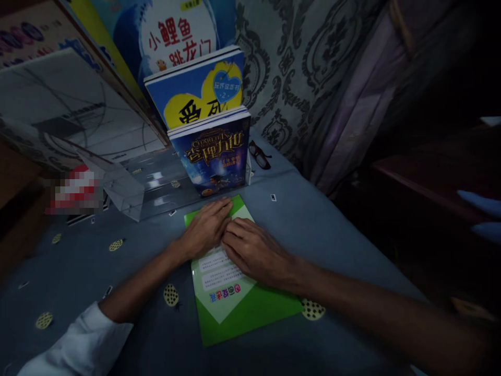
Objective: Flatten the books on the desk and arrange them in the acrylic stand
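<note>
A green book [250, 313] lies on the table, a pale panel with small printed text on its cover; the coloured title characters stand upside down to me. My left hand [209, 227] rests flat on the book's upper part, fingers stretched toward its far edge. Beside it, my right hand [254, 250] lies on the cover with its fingers close together and slightly bent, its fingertips touching or nearly touching the left hand. Both hands hide part of the cover, and nothing shows in either one. Just beyond the book stands a dark blue book [219, 156].
Behind the blue book stand a yellow-and-blue book [195, 94] and a larger blue one [176, 31]. Glasses [259, 155] lie to their right. A clear plastic stand [123, 190] is at left. The patterned tablecloth [148, 282] ends at a right-hand edge near a curtain [356, 99].
</note>
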`<state>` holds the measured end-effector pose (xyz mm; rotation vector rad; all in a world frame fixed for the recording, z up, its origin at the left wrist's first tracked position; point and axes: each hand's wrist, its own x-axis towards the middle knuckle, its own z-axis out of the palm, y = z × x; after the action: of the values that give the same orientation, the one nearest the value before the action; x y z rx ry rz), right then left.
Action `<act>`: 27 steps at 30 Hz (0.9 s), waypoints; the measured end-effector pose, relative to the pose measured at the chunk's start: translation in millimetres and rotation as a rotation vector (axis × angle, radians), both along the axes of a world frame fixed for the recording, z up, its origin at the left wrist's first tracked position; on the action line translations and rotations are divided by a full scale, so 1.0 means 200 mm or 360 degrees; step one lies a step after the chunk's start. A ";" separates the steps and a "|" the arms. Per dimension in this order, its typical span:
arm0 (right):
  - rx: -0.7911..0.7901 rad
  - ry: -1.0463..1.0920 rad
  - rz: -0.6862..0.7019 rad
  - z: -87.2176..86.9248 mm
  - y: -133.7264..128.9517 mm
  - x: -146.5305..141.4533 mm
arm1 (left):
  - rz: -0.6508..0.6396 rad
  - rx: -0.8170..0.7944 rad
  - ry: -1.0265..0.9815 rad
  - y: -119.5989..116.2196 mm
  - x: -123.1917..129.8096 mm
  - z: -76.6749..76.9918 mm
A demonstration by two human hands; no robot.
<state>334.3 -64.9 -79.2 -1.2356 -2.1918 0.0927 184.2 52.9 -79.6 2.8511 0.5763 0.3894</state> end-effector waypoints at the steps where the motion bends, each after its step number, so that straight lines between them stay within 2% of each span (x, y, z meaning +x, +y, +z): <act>1: 0.0010 0.0038 -0.0006 0.00 0.00 0.00 | -0.0024 -0.0020 0.0005 0.00 0.02 0.00; 6: 0.0017 0.0161 -0.0153 0.00 0.02 0.04 | -0.0081 -0.0179 -0.0141 0.02 0.09 -0.01; 10: -0.0003 0.0065 -0.0307 -0.05 0.10 0.09 | 0.0080 -0.0235 -0.0411 0.04 0.07 -0.03; 13: -0.0057 -0.0052 -0.0247 -0.09 0.16 0.10 | 0.0182 -0.0235 -0.0507 0.05 0.06 -0.04; 17: -0.0192 -0.0164 -0.0224 -0.08 0.17 0.10 | 0.0191 -0.0240 -0.0493 0.05 0.05 -0.05; 22: -0.0235 -0.0145 -0.0376 -0.04 0.15 0.10 | 0.0105 -0.0196 -0.0417 0.04 0.06 -0.05; 27: -0.0259 -0.0124 -0.0517 -0.07 0.14 0.12 | 0.0068 -0.0183 -0.0318 0.03 0.07 -0.05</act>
<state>358.9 -35.9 -92.9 -1.6964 -2.0495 0.0929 197.9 59.1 -90.0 2.6540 0.6001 0.6189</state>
